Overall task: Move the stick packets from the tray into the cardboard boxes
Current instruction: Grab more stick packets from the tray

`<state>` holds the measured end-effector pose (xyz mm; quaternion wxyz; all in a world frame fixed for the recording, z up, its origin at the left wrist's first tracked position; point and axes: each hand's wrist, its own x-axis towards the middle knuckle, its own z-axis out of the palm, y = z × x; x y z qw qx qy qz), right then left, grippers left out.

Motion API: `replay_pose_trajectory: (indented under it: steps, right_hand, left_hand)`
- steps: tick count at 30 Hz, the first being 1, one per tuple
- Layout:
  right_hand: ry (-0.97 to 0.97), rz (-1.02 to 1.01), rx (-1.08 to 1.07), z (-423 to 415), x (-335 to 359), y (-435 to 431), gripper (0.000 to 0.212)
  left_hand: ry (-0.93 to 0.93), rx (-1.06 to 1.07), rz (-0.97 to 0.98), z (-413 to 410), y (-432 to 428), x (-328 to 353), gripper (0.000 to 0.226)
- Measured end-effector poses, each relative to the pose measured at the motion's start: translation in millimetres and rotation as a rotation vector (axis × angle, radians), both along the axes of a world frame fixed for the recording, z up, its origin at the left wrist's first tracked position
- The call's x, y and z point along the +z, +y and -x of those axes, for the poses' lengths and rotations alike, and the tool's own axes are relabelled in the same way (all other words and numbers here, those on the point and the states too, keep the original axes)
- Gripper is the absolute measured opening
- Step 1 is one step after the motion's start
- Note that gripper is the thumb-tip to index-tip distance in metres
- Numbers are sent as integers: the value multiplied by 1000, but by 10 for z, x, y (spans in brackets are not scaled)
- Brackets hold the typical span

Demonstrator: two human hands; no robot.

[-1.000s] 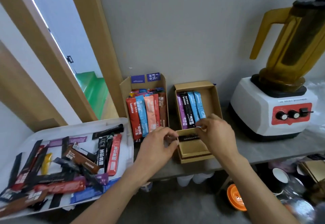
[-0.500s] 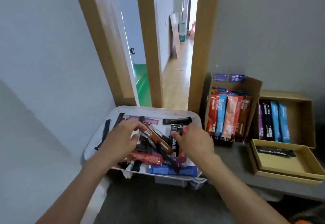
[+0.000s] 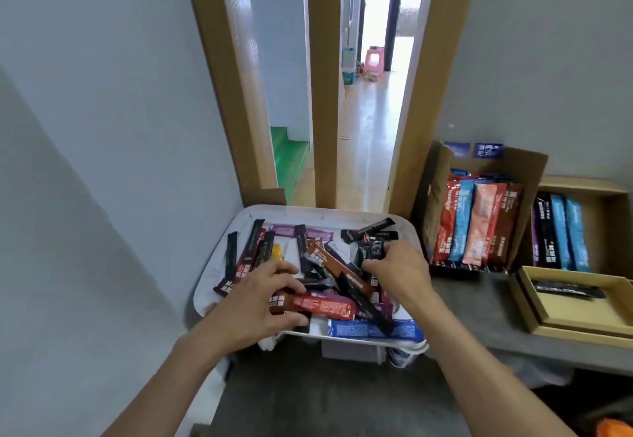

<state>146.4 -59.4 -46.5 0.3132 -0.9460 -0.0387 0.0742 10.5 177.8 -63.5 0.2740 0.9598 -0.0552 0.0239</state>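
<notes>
We're working over the white plastic tray (image 3: 308, 209): right hand (image 3: 400, 274) pinching black stick packet (image 3: 375, 251), left hand (image 3: 260, 303) gripping red stick packet (image 3: 325, 306).

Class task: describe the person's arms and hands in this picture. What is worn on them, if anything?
The left forearm and right forearm are bare to the picture's bottom edge; no sleeves show. The left hand and right hand wear no gloves; no ring, watch or bracelet is visible.
</notes>
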Motion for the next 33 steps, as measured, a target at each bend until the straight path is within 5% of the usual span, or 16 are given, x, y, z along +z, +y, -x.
replay_pose_trajectory:
  steps: [5, 14, 18, 23, 25, 30, 33]
  right_hand:
    - [18, 16, 14, 26, -19, 68, 16]
    - [-79, -245, 0, -58, 47, 0, 12]
    - [-169, -220, 147, -82, 161, 82, 9]
    - [34, 33, 345, -45, 190, 222, 44]
    - [44, 82, 345, -54, 174, 259, 43]
    - [149, -139, 270, -122, 189, 209, 22]
    - [169, -177, 262, -164, 246, 178, 24]
  left_hand:
    - [-29, -10, 53, -71, -67, -81, 31]
    - [-132, 188, -124, 123, 280, -93, 74]
    - [-126, 202, -103, 246, 444, -154, 50]
    - [-223, 165, -47, 197, 390, -93, 37]
    - [-261, 179, -21, 147, 304, -6, 28]
    - [-324, -39, -93, 29, -88, 96, 30]
    - [-332, -213, -318, -74, -146, -43, 43]
